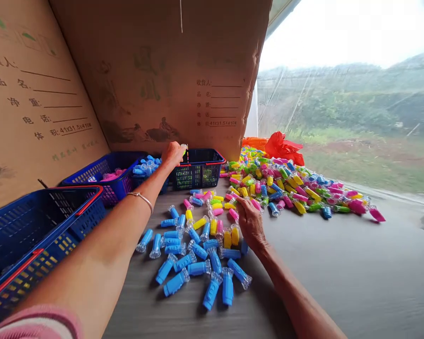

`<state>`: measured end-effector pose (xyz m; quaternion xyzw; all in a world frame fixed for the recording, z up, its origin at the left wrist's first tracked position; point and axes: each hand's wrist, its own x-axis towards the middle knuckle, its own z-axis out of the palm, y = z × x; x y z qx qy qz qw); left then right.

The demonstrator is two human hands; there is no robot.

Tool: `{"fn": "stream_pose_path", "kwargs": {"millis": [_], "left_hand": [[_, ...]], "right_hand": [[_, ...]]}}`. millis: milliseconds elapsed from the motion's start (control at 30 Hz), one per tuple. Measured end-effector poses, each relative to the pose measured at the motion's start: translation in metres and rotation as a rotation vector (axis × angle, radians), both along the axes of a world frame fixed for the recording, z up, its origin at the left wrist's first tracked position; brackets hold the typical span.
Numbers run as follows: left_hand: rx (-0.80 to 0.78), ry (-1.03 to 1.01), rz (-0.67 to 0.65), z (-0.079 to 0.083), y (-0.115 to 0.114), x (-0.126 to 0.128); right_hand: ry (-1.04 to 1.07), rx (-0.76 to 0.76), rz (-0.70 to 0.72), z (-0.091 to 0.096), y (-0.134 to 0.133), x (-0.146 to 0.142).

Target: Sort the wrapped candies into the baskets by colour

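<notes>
My left hand (172, 154) is closed on a small toy flashlight (184, 148) with a clear faceted head and a yellow-green body. It is held over the left side of a dark blue basket (198, 170) against the cardboard. My right hand (251, 222) rests low over the table, fingers stretched toward the near edge of a mixed heap of toy flashlights (286, 186). Its fingertips are beside pink and yellow pieces; whether they touch one is unclear. Between my arms lie several blue flashlights (198, 249), with some yellow and pink ones (227, 238) among them.
At left stand a large blue basket (70, 212) with red handles, a basket (92, 178) holding pink pieces, and blue flashlights (146, 165) piled in another. Cardboard walls (155, 70) rise behind. A red plastic bag (284, 148) lies behind the heap, near the window (339, 103).
</notes>
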<state>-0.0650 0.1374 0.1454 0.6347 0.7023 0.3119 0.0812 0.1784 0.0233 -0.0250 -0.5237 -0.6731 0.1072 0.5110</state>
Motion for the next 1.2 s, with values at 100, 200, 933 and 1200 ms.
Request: {"fn": "stream_pose_path", "kwargs": {"millis": [100, 200, 933, 1200], "left_hand": [[0.017, -0.045, -0.018, -0.011, -0.016, -0.008], [0.021, -0.135, -0.162, -0.045, -0.071, -0.023], [-0.094, 0.237, 0.088, -0.114, -0.153, -0.068], [-0.099, 0.303, 0.15, -0.108, -0.156, -0.076]], "right_hand": [[-0.008, 0.032, -0.017, -0.008, 0.004, 0.007], [0.093, 0.024, -0.073, -0.014, 0.004, 0.016], [-0.468, -0.308, 0.114, 0.093, 0.078, -0.072], [-0.876, -0.404, 0.08, 0.046, 0.05, -0.066]]}}
